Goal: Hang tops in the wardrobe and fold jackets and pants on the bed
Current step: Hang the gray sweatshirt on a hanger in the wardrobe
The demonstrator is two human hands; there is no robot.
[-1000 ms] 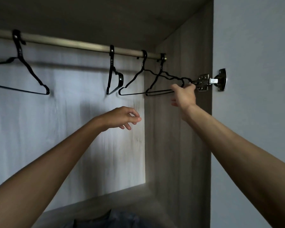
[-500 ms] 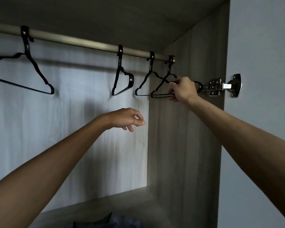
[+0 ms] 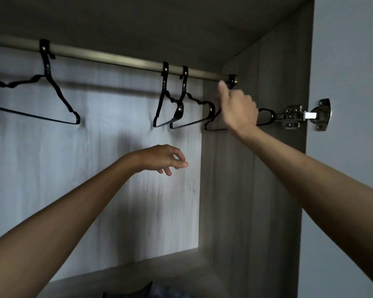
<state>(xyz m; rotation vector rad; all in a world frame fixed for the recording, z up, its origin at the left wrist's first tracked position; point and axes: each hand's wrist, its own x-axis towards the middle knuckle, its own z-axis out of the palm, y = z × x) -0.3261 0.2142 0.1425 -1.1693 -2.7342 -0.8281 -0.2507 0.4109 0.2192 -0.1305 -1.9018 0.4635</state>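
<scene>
The rightmost hanger, hooked at the end of the rod, is being half hidden by the right hand, index raised; any grip cannot be told. The left hand is being held loosely curled, empty. Below, dark cloth is being cropped.

Colours as I see them: rail is dull champagne-bronze metal with fine lengthwise ribbing. All hangers are black with a slight gloss: left hanger, second hanger, third hanger, end hanger partly behind my right hand. Back panel pale grey-white, faint vertical grain streaks. Side wall grey-brown, vertical wood grain. Top panel similar tone, darker in shadow. Shelf grey-brown. Door plain pale grey. Hinge bright silver metal. Cloth at the bottom edge is dark blue-grey, too dim to tell any pattern.
</scene>
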